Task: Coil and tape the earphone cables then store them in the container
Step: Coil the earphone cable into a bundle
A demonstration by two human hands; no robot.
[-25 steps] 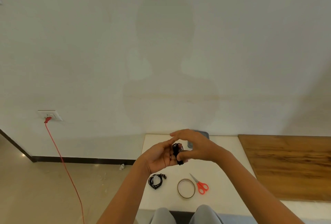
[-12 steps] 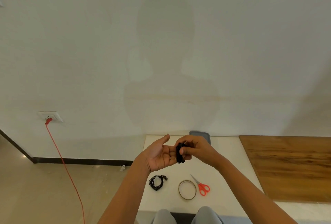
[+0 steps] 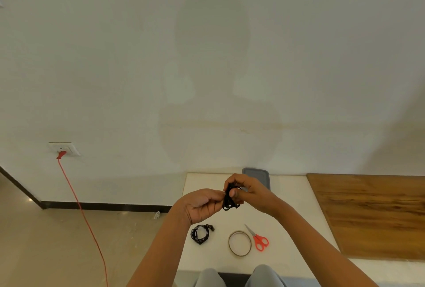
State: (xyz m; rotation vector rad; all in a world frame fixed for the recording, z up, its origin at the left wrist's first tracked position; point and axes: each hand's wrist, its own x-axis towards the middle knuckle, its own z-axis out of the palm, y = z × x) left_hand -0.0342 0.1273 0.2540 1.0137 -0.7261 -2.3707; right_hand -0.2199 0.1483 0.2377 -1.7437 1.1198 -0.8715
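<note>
1. Thin ring-shaped roll of clear tape (image 3: 239, 243) on the white table (image 3: 287, 206); red-handled scissors (image 3: 261, 242) just to its right.
2. Coiled black earphone cable (image 3: 200, 234), left of the roll; whether it is taped cannot be told.
3. Loose black earphone bundle (image 3: 230, 199), held above the table beyond the roll. The right hand (image 3: 249, 191) grips it and the left hand (image 3: 200, 206) pinches its edge. Judged mid-coiling, untaped.
4. Grey rounded plastic container (image 3: 257, 175), farthest beyond the roll; contents unseen. Storing judged outstanding.

Matt white table (image 3: 287, 194), grainy wood board (image 3: 372, 213), glossy floor (image 3: 57, 240).
</note>
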